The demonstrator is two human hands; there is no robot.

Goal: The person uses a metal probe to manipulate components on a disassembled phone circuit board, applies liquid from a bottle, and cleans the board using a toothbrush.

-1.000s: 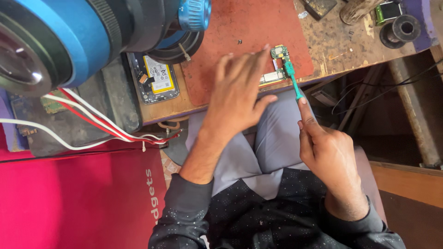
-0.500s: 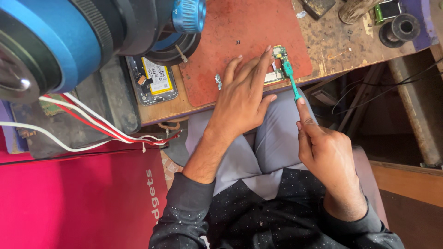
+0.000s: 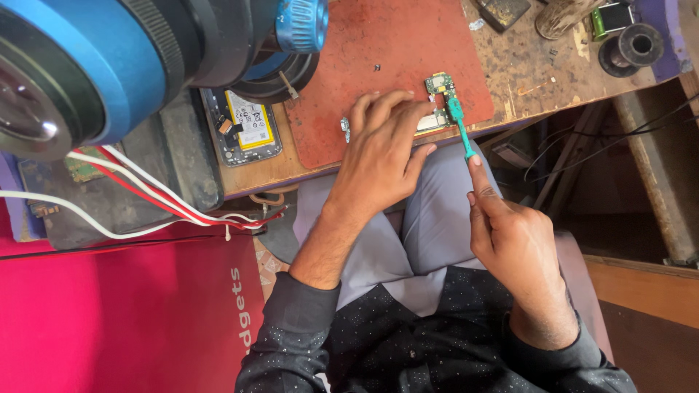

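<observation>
A small green circuit board point(image 3: 440, 84) is lying on the red mat point(image 3: 408, 44), near the mat's front edge, with a second pale part point(image 3: 431, 122) just below it. The board is being worked with a teal screwdriver point(image 3: 459, 124), whose tip is resting on or just beside the board's lower end; the exact contact is too small to tell. The screwdriver's rear end is being steadied by the right hand point(image 3: 517, 251), its forefinger pressed up against the handle's end while the other fingers are curled in loosely. The left hand point(image 3: 382, 156) is being laid flat on the mat with fingers spread and released, the fingertips pressing down on the pale part beside the board.

Judged from the layout, disassembly is well under way: a phone point(image 3: 244, 127) is lying opened to the left, its battery exposed, and a loose screw point(image 3: 376, 68) is sitting on the mat. The board is out of the phone, though whether more screws are left cannot be told. A blue microscope head point(image 3: 80, 65) is hanging over the bench point(image 3: 524, 73), with red and white wires point(image 3: 160, 200) trailing below it.
</observation>
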